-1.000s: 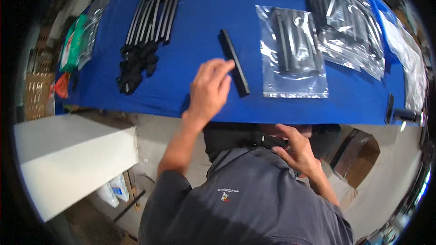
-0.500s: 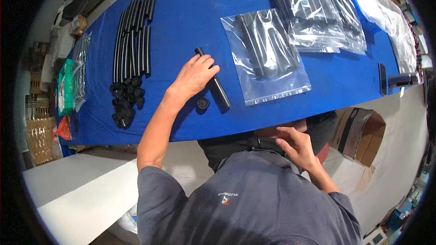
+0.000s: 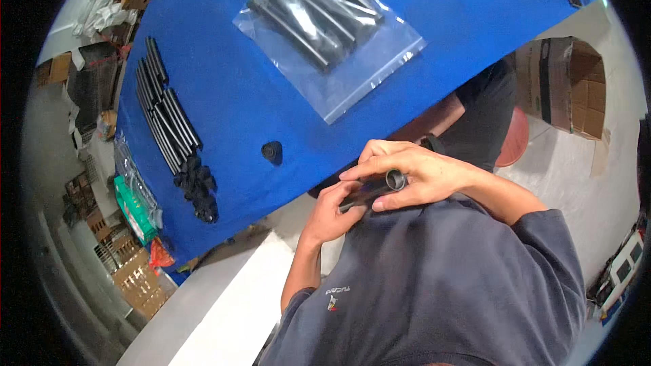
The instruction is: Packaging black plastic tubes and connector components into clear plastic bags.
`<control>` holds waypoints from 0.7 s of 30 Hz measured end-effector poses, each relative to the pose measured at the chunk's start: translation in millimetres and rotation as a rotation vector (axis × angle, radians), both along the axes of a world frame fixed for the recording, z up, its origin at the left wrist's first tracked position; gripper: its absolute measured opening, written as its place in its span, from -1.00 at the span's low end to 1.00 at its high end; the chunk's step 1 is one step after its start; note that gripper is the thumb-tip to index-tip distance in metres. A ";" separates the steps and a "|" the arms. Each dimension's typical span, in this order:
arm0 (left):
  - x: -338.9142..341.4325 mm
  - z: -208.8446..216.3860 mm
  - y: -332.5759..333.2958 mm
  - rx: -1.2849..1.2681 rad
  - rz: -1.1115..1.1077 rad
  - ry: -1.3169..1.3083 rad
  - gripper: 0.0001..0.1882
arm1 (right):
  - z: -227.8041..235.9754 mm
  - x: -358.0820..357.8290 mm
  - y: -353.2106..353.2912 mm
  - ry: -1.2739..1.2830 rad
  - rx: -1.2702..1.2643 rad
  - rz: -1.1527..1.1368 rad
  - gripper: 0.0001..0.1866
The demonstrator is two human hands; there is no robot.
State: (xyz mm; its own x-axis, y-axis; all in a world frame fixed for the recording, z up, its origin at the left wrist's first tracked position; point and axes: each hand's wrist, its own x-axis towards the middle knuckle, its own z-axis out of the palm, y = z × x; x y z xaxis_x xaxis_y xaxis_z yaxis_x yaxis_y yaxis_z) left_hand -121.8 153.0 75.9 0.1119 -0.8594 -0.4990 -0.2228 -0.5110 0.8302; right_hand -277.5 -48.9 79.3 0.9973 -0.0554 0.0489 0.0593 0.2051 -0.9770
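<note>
A short black tube lies between my two hands, close to my lap at the table's front edge. My left hand is closed around its left part. With thumb and fingers, my right hand grips it near the right end, where a hollow round opening shows. Much of the tube's length is hidden by my fingers. On the blue tabletop beyond my hands stands a single black round cap.
Several black tubes lie in rows at the left, with a heap of black caps below them. A clear bag of black tubes lies at the back. A green tray sits by the left edge; an open cardboard box stands right.
My left hand has lifted the tube off the table and brought it toward my lap. My right hand has come to it and taken hold. The view has turned and shifted.
</note>
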 end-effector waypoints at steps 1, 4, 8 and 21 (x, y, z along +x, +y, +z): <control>-3.1 -2.3 5.0 0.025 0.004 -0.006 -0.63 | -5.3 -1.4 5.0 -0.006 0.025 0.004 -0.43; -7.0 -10.7 18.6 0.063 0.265 0.314 -0.47 | -19.9 -1.9 18.9 0.038 0.148 -0.036 -0.49; -8.5 -15.4 34.3 0.061 0.393 0.560 -0.40 | -26.0 4.0 21.8 0.002 0.096 -0.046 -0.49; 12.0 9.0 22.7 0.061 0.238 0.546 -0.27 | -10.5 -14.8 -11.6 0.300 0.301 -0.280 -0.64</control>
State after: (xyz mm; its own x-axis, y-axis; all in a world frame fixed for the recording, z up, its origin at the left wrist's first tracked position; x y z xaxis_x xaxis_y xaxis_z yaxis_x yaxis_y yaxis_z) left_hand -109.8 175.7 85.0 0.0111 -0.8100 -0.5863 0.3547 -0.5450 0.7597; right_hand -292.3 -60.5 68.8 0.9097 -0.2904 -0.2970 -0.1219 0.4969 -0.8592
